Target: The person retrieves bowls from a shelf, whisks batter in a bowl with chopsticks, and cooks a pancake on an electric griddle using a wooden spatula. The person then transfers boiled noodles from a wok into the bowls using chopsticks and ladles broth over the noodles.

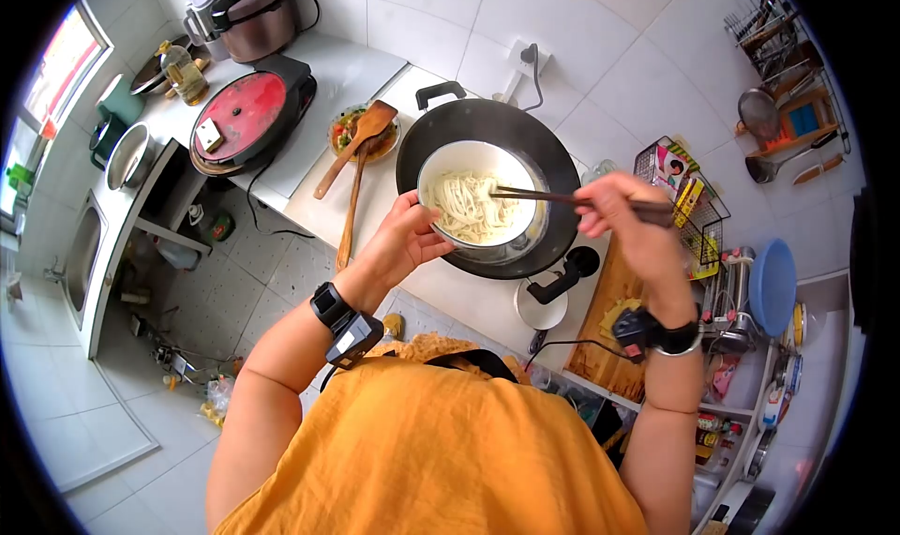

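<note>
My left hand (417, 230) grips the near left rim of a white bowl (483, 154), thumb over the edge. Pale noodles (469, 209) lie inside it. The bowl is over a dark wok (555, 160); whether it touches the wok I cannot tell. My right hand (621, 207), slightly blurred, is closed around dark chopsticks (539, 195), whose tips reach into the noodles. Left of the wok, a wooden spatula (361, 141) and another wooden-handled utensil (352, 207) rest across a glass bowl of chopped food (382, 144).
A lidded pan (541, 301) stands near the wok's lower right. Beyond it lies a wooden cutting board (609, 357) with yellowish pieces. A wire rack (703, 226) holds packets at the right. On the left counter are a red electric griddle (246, 113) and an oil bottle (183, 74).
</note>
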Action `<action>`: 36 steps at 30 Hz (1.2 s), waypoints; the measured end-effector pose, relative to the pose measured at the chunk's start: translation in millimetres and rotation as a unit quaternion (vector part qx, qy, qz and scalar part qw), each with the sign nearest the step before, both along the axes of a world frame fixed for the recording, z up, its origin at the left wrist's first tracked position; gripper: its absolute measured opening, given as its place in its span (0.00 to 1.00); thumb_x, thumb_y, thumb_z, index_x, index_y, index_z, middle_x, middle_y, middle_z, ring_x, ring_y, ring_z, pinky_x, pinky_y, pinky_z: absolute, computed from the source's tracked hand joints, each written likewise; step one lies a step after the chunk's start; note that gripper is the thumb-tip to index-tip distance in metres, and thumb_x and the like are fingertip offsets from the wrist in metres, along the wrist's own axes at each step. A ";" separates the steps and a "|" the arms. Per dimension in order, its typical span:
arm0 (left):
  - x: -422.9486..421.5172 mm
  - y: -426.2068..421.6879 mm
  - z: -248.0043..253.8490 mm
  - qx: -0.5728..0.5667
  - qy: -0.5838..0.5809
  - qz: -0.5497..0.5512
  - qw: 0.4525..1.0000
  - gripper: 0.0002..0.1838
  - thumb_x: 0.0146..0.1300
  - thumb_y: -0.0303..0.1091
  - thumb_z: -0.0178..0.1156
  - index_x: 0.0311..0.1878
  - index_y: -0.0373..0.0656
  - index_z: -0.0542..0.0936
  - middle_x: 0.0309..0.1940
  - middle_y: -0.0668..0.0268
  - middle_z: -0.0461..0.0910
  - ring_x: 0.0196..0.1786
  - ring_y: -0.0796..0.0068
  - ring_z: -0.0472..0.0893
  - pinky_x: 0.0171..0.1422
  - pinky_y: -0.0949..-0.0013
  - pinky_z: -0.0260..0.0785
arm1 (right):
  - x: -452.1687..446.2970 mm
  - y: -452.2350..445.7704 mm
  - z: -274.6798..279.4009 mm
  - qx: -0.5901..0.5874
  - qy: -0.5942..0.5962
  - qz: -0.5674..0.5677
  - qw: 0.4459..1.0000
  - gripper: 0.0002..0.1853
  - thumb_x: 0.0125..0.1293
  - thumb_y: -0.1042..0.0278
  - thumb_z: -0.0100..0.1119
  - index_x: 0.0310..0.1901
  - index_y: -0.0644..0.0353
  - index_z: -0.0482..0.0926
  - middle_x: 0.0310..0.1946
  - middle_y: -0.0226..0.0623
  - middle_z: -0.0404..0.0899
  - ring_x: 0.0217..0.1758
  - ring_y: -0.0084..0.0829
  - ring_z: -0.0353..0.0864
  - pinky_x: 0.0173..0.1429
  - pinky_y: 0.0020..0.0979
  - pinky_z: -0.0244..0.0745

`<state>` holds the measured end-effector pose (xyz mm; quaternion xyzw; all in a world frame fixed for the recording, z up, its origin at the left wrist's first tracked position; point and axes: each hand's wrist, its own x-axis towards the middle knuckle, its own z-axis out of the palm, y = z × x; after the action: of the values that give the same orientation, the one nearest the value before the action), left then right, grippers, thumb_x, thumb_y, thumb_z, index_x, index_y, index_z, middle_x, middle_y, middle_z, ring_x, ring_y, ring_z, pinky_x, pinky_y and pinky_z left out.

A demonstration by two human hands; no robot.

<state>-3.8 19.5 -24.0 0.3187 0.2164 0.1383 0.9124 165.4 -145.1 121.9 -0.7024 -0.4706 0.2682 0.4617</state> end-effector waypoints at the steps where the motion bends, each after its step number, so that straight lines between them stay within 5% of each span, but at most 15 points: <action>1: -2.6 -1.0 -0.5 0.000 0.001 0.000 1.000 0.14 0.63 0.33 0.46 0.51 0.47 0.62 0.45 0.55 0.73 0.43 0.63 0.79 0.47 0.65 0.75 | -4.1 -3.2 -0.7 -0.021 -0.002 0.024 0.999 0.12 0.64 0.66 0.51 0.33 0.67 0.77 0.23 0.31 0.75 0.26 0.18 0.74 0.32 0.18 0.70; 8: -39.3 -3.0 9.6 0.013 0.054 -0.049 0.997 0.22 0.61 0.33 0.45 0.58 0.46 0.55 0.52 0.54 0.69 0.48 0.60 0.78 0.52 0.63 0.73 | -15.6 -20.6 0.4 0.005 -0.037 0.160 0.986 0.10 0.64 0.71 0.48 0.34 0.70 0.77 0.26 0.35 0.76 0.27 0.19 0.75 0.31 0.19 0.70; 11: -56.1 -0.2 11.7 0.022 0.052 -0.050 0.997 0.22 0.57 0.32 0.49 0.54 0.47 0.56 0.46 0.58 0.72 0.44 0.63 0.79 0.50 0.62 0.72 | -10.5 -16.3 -6.4 0.006 0.038 0.045 0.998 0.11 0.64 0.72 0.48 0.32 0.70 0.77 0.27 0.35 0.77 0.28 0.20 0.76 0.31 0.18 0.71; 16: -79.6 7.3 -1.3 0.024 0.022 -0.044 0.999 0.24 0.56 0.30 0.48 0.55 0.47 0.55 0.49 0.57 0.70 0.45 0.62 0.79 0.50 0.60 0.72 | 4.0 -21.9 -3.1 0.009 0.038 0.102 0.994 0.12 0.65 0.68 0.47 0.34 0.70 0.76 0.27 0.38 0.77 0.25 0.22 0.76 0.29 0.19 0.70; 18: -88.4 9.7 -4.3 0.021 0.022 -0.019 0.999 0.24 0.56 0.30 0.49 0.56 0.47 0.55 0.49 0.56 0.70 0.45 0.61 0.79 0.51 0.59 0.72 | 22.4 -29.9 -9.9 0.147 0.126 -0.009 0.981 0.15 0.67 0.64 0.44 0.34 0.69 0.76 0.26 0.41 0.76 0.23 0.23 0.74 0.25 0.20 0.69; 21: -104.2 16.0 -9.5 0.024 0.041 0.025 0.999 0.24 0.55 0.29 0.49 0.56 0.45 0.55 0.49 0.55 0.71 0.46 0.60 0.79 0.53 0.57 0.72 | 27.6 -9.8 -57.1 0.035 -0.019 -0.115 0.993 0.18 0.68 0.58 0.43 0.35 0.66 0.76 0.28 0.36 0.78 0.27 0.20 0.75 0.30 0.19 0.70; 22: -110.1 19.0 -11.1 0.031 0.061 0.048 0.996 0.25 0.55 0.29 0.49 0.56 0.45 0.55 0.49 0.54 0.71 0.47 0.59 0.78 0.54 0.56 0.71 | 32.4 -6.7 -94.3 0.006 -0.016 -0.063 0.998 0.16 0.67 0.59 0.46 0.35 0.64 0.77 0.29 0.31 0.77 0.28 0.18 0.74 0.31 0.19 0.69; 26: -126.4 28.2 -11.8 0.048 0.079 0.093 0.991 0.25 0.55 0.29 0.47 0.56 0.43 0.55 0.50 0.53 0.70 0.47 0.58 0.78 0.54 0.56 0.71 | -6.0 14.4 -148.0 0.032 -0.141 0.129 0.981 0.06 0.59 0.71 0.54 0.33 0.65 0.76 0.27 0.36 0.72 0.30 0.31 0.72 0.35 0.27 0.67; 32: -131.5 34.2 -13.7 0.042 0.079 0.123 0.988 0.24 0.55 0.27 0.45 0.57 0.42 0.55 0.49 0.53 0.72 0.44 0.59 0.80 0.50 0.60 0.75 | 25.7 29.5 -168.9 0.010 -0.288 0.115 0.951 0.07 0.62 0.70 0.52 0.34 0.65 0.76 0.28 0.38 0.74 0.28 0.31 0.75 0.33 0.27 0.70; 34: -131.3 34.4 -14.6 0.040 0.072 0.133 0.988 0.24 0.55 0.27 0.44 0.57 0.42 0.55 0.48 0.53 0.72 0.44 0.60 0.80 0.49 0.61 0.75 | 34.1 38.7 -194.7 0.020 0.072 -0.101 0.992 0.13 0.66 0.65 0.48 0.31 0.67 0.75 0.25 0.39 0.77 0.25 0.27 0.77 0.31 0.23 0.72; 36: -132.5 34.6 -16.3 0.031 0.064 0.132 0.989 0.24 0.55 0.27 0.45 0.57 0.42 0.56 0.48 0.53 0.72 0.44 0.60 0.80 0.49 0.61 0.75 | 41.8 46.6 -207.8 0.041 0.161 -0.141 0.976 0.17 0.67 0.61 0.46 0.32 0.68 0.75 0.24 0.41 0.78 0.23 0.25 0.78 0.28 0.20 0.74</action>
<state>-136.3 54.1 -40.3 0.3233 0.3099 0.2434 0.8604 207.2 -98.5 -85.9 -0.6899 -0.2965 0.2909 0.5929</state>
